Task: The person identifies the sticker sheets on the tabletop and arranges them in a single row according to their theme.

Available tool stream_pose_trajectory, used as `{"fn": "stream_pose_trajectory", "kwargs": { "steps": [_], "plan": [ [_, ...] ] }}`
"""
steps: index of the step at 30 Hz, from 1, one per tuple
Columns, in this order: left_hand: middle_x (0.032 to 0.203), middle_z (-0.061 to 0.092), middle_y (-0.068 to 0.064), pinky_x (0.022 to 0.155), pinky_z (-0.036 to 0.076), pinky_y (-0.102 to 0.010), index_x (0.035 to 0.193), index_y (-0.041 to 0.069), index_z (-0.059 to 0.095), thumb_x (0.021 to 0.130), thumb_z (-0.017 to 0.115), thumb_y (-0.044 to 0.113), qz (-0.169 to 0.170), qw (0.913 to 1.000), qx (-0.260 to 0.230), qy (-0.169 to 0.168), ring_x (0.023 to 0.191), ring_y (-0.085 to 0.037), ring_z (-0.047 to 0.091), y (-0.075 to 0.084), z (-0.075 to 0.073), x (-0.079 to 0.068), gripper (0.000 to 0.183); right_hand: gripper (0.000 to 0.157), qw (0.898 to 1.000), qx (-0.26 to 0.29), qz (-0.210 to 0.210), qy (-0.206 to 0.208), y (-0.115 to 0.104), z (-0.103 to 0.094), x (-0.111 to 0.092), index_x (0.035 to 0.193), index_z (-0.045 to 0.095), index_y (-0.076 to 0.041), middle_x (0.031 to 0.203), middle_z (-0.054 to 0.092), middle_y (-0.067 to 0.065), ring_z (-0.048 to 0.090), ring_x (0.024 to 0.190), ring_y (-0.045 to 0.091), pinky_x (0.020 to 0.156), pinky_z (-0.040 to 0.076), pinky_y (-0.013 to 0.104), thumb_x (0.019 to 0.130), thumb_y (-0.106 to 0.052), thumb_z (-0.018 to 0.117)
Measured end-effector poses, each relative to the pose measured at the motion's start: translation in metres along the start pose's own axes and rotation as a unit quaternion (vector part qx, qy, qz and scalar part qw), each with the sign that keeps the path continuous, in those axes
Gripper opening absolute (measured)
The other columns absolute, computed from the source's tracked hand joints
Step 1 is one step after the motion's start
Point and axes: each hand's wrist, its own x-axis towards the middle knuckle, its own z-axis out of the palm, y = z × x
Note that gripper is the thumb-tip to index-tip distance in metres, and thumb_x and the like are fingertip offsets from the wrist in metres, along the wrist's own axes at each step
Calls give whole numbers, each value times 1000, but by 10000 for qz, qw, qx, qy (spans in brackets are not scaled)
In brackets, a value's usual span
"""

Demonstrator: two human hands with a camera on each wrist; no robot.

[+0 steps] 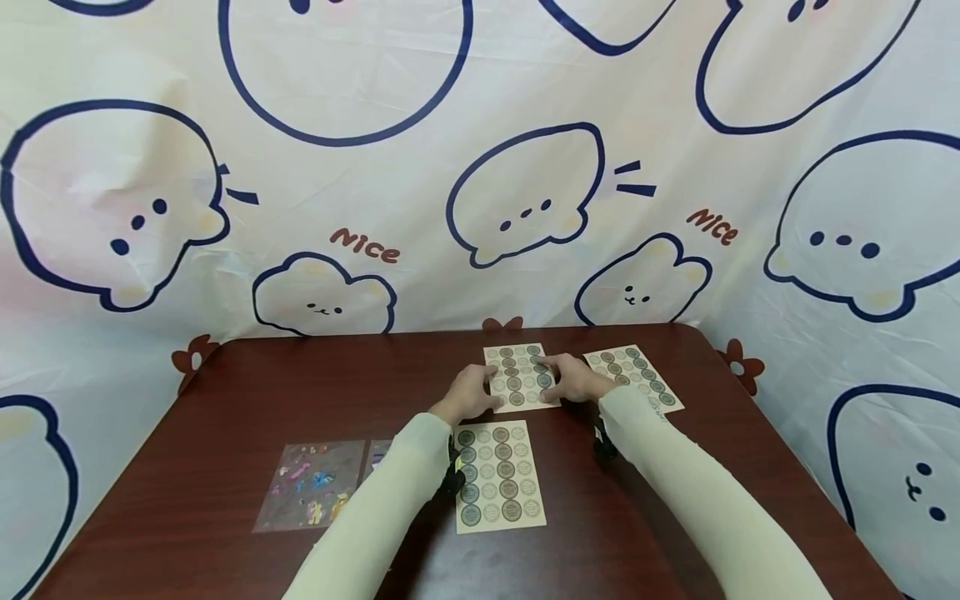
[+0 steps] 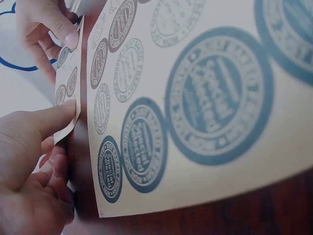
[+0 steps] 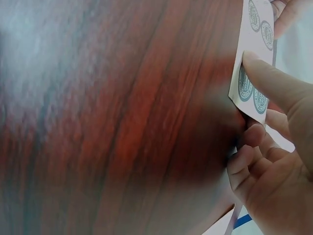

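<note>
Both hands are on a cream sheet of round stickers (image 1: 517,379) near the table's far edge. My left hand (image 1: 468,393) pinches its left side; in the left wrist view the left thumb lies on top of the sheet (image 2: 68,93) with fingers curled beneath. On the opposite side my right hand (image 1: 573,379) pinches the sheet's edge, and the right wrist view shows that thumb pressing on the sheet (image 3: 254,88), its lower fingers curled under. A second sticker sheet (image 1: 498,475) lies nearer, beside the left wrist, with rows of dark and pale round labels.
A third sticker sheet (image 1: 637,375) lies at the back right, partly behind the right forearm. Clear plastic sheets with small colourful figures (image 1: 311,483) lie left, partly covered by the left sleeve (image 1: 382,508). Cartoon-printed cloth (image 1: 420,192) hangs behind the dark wooden table (image 1: 225,417).
</note>
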Motion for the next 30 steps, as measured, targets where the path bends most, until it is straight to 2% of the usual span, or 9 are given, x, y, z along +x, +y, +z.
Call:
{"fn": "stream_pose_trajectory", "kwargs": {
  "steps": [4, 8, 14, 19, 22, 26, 30],
  "plan": [
    [134, 61, -19, 98, 52, -43, 148, -1, 48, 89, 77, 8, 135, 9998, -61, 137, 116, -30, 62, 2, -1, -5, 67, 78, 9999, 89, -98, 30, -1, 1, -3, 155, 41, -8, 150, 50, 20, 52, 123, 26, 115, 38, 46, 88, -15, 80],
    [136, 57, -19, 90, 51, -40, 148, 0, 49, 90, 76, 10, 173, 9995, 40, 247, 109, -28, 60, 5, 0, -10, 65, 78, 9998, 167, -53, 42, -1, 0, -7, 155, 40, -8, 153, 47, 20, 51, 129, 27, 117, 36, 48, 88, -16, 79],
    [132, 54, -15, 78, 47, -33, 149, 6, 49, 92, 74, 15, 105, 9991, 53, 406, 93, -19, 55, 11, 1, -17, 63, 77, 9996, 60, -151, 252, -2, -4, -14, 154, 42, -6, 144, 55, 19, 54, 118, 24, 112, 41, 46, 87, -18, 80],
    [126, 57, -14, 73, 43, -32, 148, 8, 51, 92, 74, 15, 316, 9978, 74, 572, 88, -19, 52, 16, -2, -22, 61, 77, 9990, -78, -226, 380, -6, -8, -24, 154, 42, -5, 129, 62, 16, 54, 109, 23, 105, 44, 43, 88, -21, 79],
    [124, 58, -12, 69, 41, -32, 148, 10, 52, 93, 73, 16, 454, 9963, 104, 722, 84, -18, 50, 18, -3, -27, 59, 76, 9984, -178, -314, 445, -9, -11, -30, 154, 41, -4, 133, 60, 17, 55, 113, 24, 108, 43, 46, 89, -22, 78],
    [122, 59, -9, 63, 40, -30, 147, 13, 53, 95, 71, 19, 504, 9951, 170, 838, 76, -17, 48, 20, -3, -33, 56, 76, 9976, -226, -373, 532, -10, -12, -36, 153, 42, -4, 149, 52, 19, 53, 130, 28, 114, 40, 50, 89, -24, 78],
    [120, 59, -7, 60, 39, -28, 146, 15, 55, 94, 72, 21, 520, 9939, 246, 938, 71, -15, 48, 23, -4, -38, 55, 73, 9961, -254, -544, 644, -9, -12, -42, 152, 44, -4, 150, 50, 21, 50, 137, 34, 113, 41, 52, 90, -26, 77]
  ]
}}
